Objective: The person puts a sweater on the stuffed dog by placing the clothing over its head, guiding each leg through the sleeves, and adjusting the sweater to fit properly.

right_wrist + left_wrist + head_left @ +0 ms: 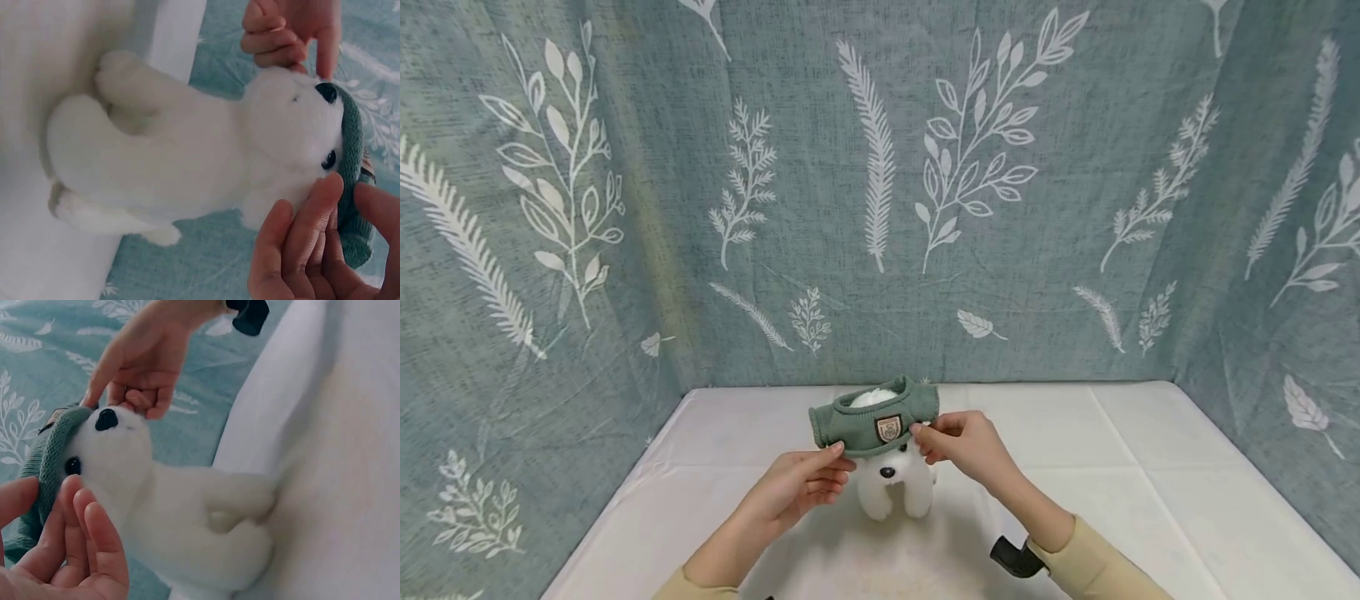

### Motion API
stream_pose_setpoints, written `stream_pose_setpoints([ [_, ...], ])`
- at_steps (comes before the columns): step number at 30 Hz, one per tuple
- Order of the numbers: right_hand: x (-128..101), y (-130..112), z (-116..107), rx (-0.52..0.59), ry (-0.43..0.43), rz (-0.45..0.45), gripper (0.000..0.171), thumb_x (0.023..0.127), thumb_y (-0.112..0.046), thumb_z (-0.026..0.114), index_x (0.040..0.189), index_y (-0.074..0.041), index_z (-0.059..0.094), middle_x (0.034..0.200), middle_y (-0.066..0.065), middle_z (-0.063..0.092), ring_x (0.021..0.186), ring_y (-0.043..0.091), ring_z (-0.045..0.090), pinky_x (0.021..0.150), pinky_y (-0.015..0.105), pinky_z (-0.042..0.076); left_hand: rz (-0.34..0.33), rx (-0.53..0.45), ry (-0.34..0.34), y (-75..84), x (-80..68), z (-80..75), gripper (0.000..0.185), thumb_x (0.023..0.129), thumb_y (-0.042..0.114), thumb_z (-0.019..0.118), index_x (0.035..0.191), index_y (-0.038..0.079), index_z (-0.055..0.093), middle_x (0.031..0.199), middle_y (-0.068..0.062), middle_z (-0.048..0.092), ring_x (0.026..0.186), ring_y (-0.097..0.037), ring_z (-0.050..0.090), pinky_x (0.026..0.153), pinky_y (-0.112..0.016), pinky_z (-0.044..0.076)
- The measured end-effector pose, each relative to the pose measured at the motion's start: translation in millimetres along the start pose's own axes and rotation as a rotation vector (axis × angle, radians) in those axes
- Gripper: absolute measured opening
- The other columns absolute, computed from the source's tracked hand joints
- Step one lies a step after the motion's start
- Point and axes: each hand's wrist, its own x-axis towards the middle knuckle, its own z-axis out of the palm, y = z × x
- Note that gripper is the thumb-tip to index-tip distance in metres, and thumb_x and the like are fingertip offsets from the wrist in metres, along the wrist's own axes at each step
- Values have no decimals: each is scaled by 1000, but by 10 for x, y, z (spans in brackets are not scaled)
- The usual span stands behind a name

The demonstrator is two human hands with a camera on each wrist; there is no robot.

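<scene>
Watching left hand (801,490) and right hand (972,447) pinching the sweater (852,428), I'm fearing uneven tugging toppling the toy dog (887,472).

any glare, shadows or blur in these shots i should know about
Head view: fairly even light, no strong glare, a soft shadow on the white table around the plush dog; left wrist view: dimmer and softer, the table a hazy wash at right; right wrist view: likewise dim, the dog's fur smooth with little texture, grey shading by its feet.
</scene>
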Motion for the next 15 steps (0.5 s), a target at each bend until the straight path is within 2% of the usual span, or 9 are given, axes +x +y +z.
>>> stream_pose_setpoints([
  [5,2,-43,43,41,28,38,43,82,-42,71,81,1,72,70,4,69,61,13,65,65,30,57,-20,-101,-35,-40,29,2,23,94,27,58,87,8,70,75,5,64,69,-6,58,67,-20,49],
  [11,10,-66,82,83,34,61,33,81,-31,74,79,2,72,66,3,68,57,11,63,62,29,57,-10,-125,-28,-67,29,24,15,94,19,57,89,11,69,80,4,65,76,-7,59,73,-22,50],
  [15,14,-73,99,130,8,70,25,80,-19,72,84,6,71,67,2,68,57,9,62,62,28,57,22,-138,-38,-85,23,26,15,94,12,56,85,13,68,82,4,67,78,-8,61,76,-23,51],
])
